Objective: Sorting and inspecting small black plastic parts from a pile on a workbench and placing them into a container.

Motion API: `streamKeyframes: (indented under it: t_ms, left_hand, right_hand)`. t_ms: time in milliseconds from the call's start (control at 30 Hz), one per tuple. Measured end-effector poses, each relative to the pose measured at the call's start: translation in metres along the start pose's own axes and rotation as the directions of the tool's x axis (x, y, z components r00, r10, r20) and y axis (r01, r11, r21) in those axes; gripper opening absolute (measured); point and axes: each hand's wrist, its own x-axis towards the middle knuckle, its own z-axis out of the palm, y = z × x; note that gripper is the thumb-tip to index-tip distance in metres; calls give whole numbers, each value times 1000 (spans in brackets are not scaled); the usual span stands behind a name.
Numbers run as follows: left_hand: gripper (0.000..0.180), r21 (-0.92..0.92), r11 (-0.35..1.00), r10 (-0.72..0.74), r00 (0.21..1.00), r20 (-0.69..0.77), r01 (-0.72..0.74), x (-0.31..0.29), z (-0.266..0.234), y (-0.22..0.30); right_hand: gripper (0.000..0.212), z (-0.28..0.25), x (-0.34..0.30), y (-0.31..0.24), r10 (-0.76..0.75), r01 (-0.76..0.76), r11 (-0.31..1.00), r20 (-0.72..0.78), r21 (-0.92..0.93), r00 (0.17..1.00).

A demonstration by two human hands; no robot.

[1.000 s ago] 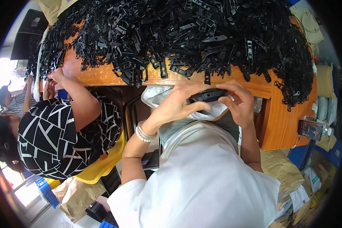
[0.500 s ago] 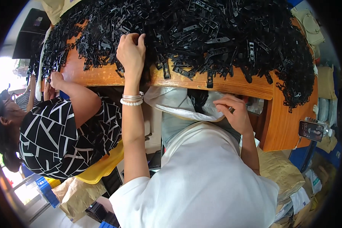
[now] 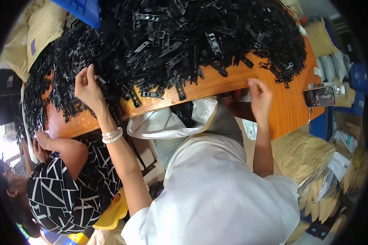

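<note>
A large heap of black plastic clip-like parts (image 3: 163, 45) covers the wooden table (image 3: 282, 110). My left hand (image 3: 89, 87), wearing bracelets at the wrist, is closed in a pinch over the heap's near left side. Whatever its fingertips may hold blends into the black parts. My right hand (image 3: 261, 98) is raised over the table's near edge, right of the heap, its fingers curled together; I cannot make out anything in them. In my lap lies an open sack with a white lining (image 3: 151, 124), and several black parts (image 3: 186, 114) are inside it.
On the left a co-worker in a black-and-white patterned top (image 3: 61, 196) has hands at the table edge. A phone (image 3: 319, 97) stands at the right corner. Brown paper sacks (image 3: 302, 155) are stacked at the right, and a blue bin (image 3: 81, 10) is at the back left.
The view has shifted. My left hand has moved left and nearer along the heap. My right hand has lifted from over the sack to the right, its fingers more curled.
</note>
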Motion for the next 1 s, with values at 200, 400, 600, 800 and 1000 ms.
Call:
streamKeyframes:
  t_ms: [200, 400, 600, 800, 1000]
  left_hand:
    - [12, -338, 913, -140, 952, 271, 230, -31, 12, 48]
    - [30, -378, 781, -148, 736, 661, 497, -88, 17, 83]
    - [40, -351, 893, 61, 697, 714, 281, -133, 25, 103]
    - [40, -358, 932, 291, 689, 664, -48, -134, 19, 105]
    - [36, -317, 723, 681, 554, 479, -615, -163, 22, 96]
  right_hand:
    - [10, -24, 52, 27, -230, 80, 666, -102, -742, 968]
    - [13, -5, 36, -22, -486, 396, 760, -46, -516, 873]
    - [18, 28, -16, -105, -558, 548, 830, 176, 104, 811]
    - [21, 41, -26, -106, -609, 545, 792, 321, 273, 725]
    - [15, 39, -38, -94, -369, 79, 866, 523, 494, 768]
